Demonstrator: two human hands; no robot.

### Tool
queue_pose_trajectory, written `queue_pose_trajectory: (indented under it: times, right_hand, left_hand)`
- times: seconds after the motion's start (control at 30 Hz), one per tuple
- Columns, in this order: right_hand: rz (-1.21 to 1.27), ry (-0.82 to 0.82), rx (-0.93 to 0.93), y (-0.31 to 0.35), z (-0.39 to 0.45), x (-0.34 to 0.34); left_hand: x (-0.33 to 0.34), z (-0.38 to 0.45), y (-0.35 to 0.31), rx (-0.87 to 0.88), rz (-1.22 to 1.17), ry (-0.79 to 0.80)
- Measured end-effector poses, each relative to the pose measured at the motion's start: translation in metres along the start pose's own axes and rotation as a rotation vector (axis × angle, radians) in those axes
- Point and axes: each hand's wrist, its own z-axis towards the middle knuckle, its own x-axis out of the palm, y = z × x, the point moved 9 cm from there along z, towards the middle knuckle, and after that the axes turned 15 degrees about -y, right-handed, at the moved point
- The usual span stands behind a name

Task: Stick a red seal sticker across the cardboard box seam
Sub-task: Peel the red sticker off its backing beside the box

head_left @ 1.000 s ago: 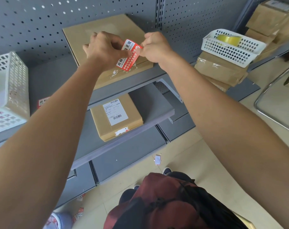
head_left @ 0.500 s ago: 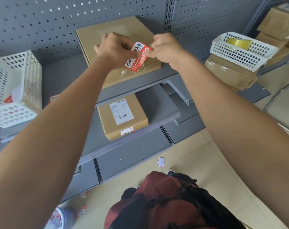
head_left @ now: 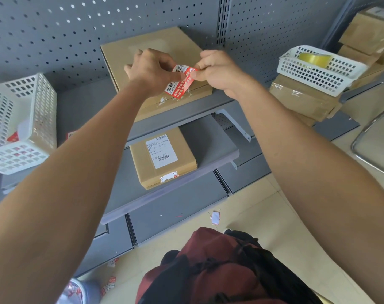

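A flat cardboard box [head_left: 156, 43] lies on the upper grey shelf, its seam near the front edge with torn white sticker scraps on it. My left hand [head_left: 152, 70] and my right hand [head_left: 216, 70] both pinch a red seal sticker [head_left: 180, 82] with white print, one hand on each side. The sticker hangs tilted just above the box seam. Whether its lower end touches the cardboard is unclear.
A smaller labelled box [head_left: 162, 157] sits on the lower shelf. A white basket [head_left: 22, 123] stands at the left, another white basket [head_left: 318, 71] with a tape roll rests on taped parcels at the right. Paper scraps litter the floor.
Both hands with the sticker have dropped slightly toward the front of the box, bringing the sticker nearer the seam. The camera view has shifted a little.
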Motion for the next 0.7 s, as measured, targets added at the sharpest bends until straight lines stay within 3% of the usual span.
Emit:
queue_pose_trajectory:
  times: [0.1, 0.33, 0.5, 0.7]
  right_hand:
    - [0.001, -0.011, -0.029, 0.002, -0.007, -0.003]
    - [-0.11, -0.252, -0.155, 0.007, -0.016, -0.011]
    - [-0.034, -0.256, -0.169, 0.011, -0.011, -0.003]
    - [-0.135, -0.231, -0.26, 0.019, -0.011, -0.002]
  left_hand:
    - [0.0, 0.001, 0.0, 0.019, -0.006, -0.016]
    - [0.0, 0.001, 0.002, 0.033, 0.008, -0.029]
    - [-0.001, 0.002, 0.0, 0.072, 0.029, 0.0]
    - [-0.004, 0.0, 0.002, 0.112, -0.008, 0.095]
